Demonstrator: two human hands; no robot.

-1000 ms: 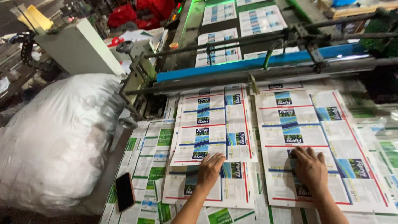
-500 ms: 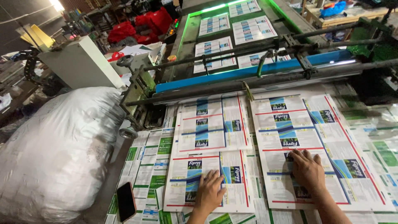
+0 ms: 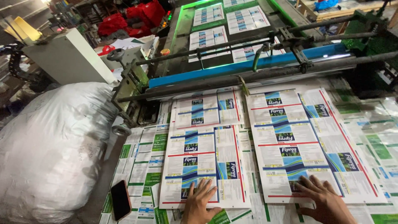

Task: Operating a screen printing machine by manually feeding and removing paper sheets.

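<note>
While both hands lie flat with fingers spread, clamped on nothing, each presses the near end of its own printed sheet. The left hand [image 3: 200, 203] rests on the lower edge of the left sheet [image 3: 205, 166], and the right hand [image 3: 325, 201] on the lower edge of the right sheet [image 3: 309, 145]; the hands are well apart.

The two sheets lie side by side on the table [image 3: 373, 137], a narrow gap between them. Their far ends reach up to the roller bar [image 3: 248, 81] of the machine, where a shorter sheet [image 3: 207, 108] overlaps the top of the left one. Each sheet is white, ruled with red lines into rectangular label panels carrying blue and green bands.

Left of the left sheet, a strip of green-and-white printed layers stays uncovered, and a dark phone [image 3: 120, 200] with an orange rim lies there near the table's edge. Beyond that edge bulges a big white sack [image 3: 49, 145], close against the table. Right of the right sheet, more green-and-white prints run to the frame's edge.

Behind the bar sits a blue rail [image 3: 248, 66], and past it more white sheets [image 3: 232, 25] lie on the green-lit bed.
</note>
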